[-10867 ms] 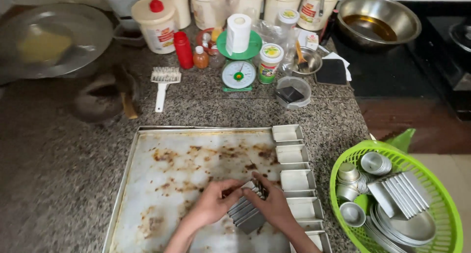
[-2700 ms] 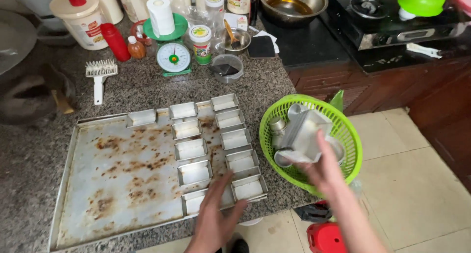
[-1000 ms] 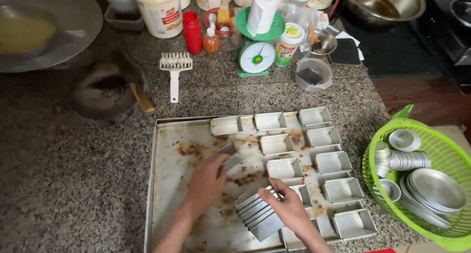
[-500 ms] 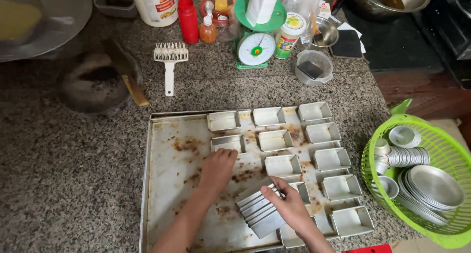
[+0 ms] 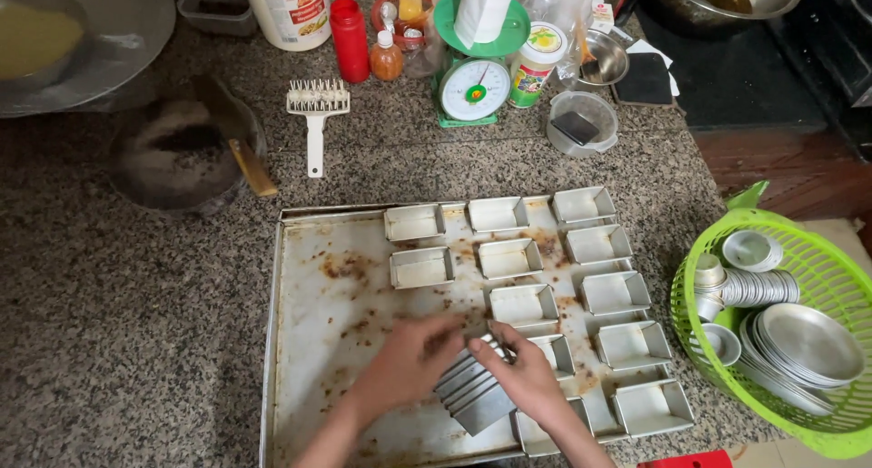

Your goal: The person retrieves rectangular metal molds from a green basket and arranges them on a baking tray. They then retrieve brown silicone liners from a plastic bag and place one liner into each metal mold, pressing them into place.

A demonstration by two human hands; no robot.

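Both my hands have come together low on the baking tray (image 5: 300, 341), left hand (image 5: 404, 359) and right hand (image 5: 522, 382) clasping the stack of small rectangular tins (image 5: 472, 395), with one more tin (image 5: 422, 266) now set out since a second ago.

Silver moulds (image 5: 472, 391) on a rust-stained grey tray (image 5: 336, 286), speckled grey granite surface (image 5: 127, 323), lime-green basket (image 5: 699, 332), red bottle (image 5: 350, 39)

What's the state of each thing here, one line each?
Left hand: resting on the stack of tins.
Right hand: gripping the stack of tins.
Stack of tins: nested, tilted on the tray.
Single tins: upright, empty, in rows.
Baking tray: flat, stained.
Green basket: holds round tins and plates.
Scale: carries a paper roll.
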